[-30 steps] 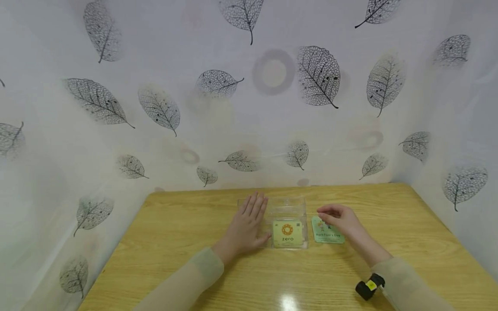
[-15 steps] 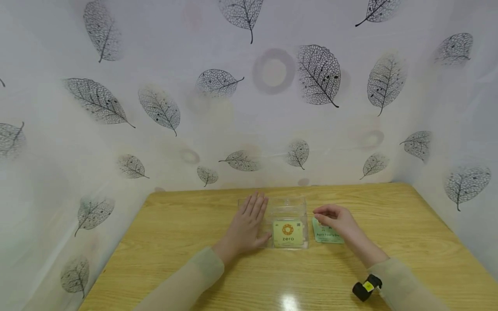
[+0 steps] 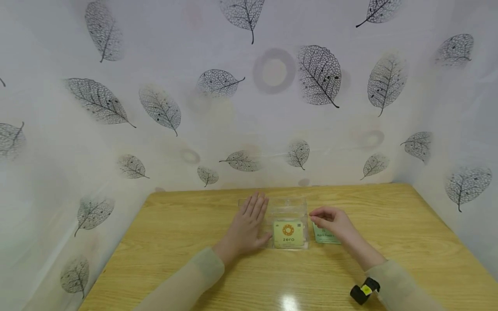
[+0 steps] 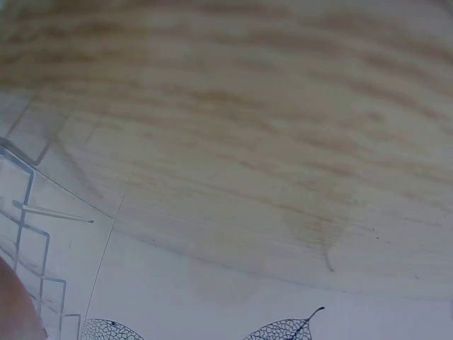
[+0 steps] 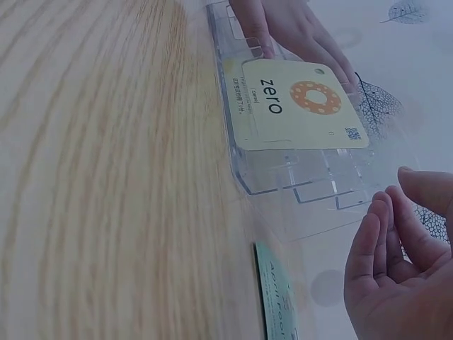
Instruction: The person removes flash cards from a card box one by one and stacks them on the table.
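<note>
A clear plastic stepped holder (image 3: 288,211) lies on the table, with a yellow "zero" card (image 3: 288,242) in its front part. Across the holder's left side my left hand (image 3: 245,226) rests flat, fingers straight; only a bit of it shows at the corner of the left wrist view. Just right of the holder is a green "April Fool's" card (image 3: 324,236), partly covered by my right hand (image 3: 336,222) in the head view. That hand's fingers are bent loosely towards the thumb. In the right wrist view, nothing shows between its fingertips, which are apart from the green card (image 5: 276,294).
The wooden table (image 3: 175,237) runs back to a pale curtain (image 3: 175,52) printed with dark leaves. More curtain hangs along both sides. A black strap device with a yellow patch (image 3: 365,290) sits at the right wrist.
My right hand has drifted left towards the holder and covers more of the green card in the head view. The left hand stays in place.
</note>
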The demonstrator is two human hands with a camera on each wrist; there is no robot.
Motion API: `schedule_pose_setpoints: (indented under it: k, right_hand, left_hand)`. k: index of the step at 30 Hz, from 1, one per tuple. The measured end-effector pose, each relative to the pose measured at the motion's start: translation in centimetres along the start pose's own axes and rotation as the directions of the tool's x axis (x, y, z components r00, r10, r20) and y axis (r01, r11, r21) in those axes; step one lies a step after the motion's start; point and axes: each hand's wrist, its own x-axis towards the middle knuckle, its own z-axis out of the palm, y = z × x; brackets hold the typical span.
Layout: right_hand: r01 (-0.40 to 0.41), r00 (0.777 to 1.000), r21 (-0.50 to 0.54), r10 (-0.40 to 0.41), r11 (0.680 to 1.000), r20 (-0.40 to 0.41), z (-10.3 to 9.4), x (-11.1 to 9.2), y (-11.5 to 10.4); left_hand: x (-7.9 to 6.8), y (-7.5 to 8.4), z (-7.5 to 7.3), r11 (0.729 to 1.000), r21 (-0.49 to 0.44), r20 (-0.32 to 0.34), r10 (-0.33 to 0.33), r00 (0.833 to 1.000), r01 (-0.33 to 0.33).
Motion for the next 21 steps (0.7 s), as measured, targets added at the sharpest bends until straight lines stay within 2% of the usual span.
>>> schedule_pose_setpoints:
  k: [8, 21]
  right_hand:
    - [-0.014, 1.0, 0.019, 0.014, 1.0, 0.0, 0.48, 0.0, 0.01]
    - [-0.023, 1.0, 0.032, 0.022, 0.999, 0.014, 0.96, -0.39, 0.02]
  left_hand:
    - [0.03, 0.0, 0.26, 1.0, -0.002, -0.03, 0.0, 1.0, -0.001]
    - [0.07, 0.1, -0.24, 1.0, 0.01, 0.017, -0.004, 1.0, 0.004]
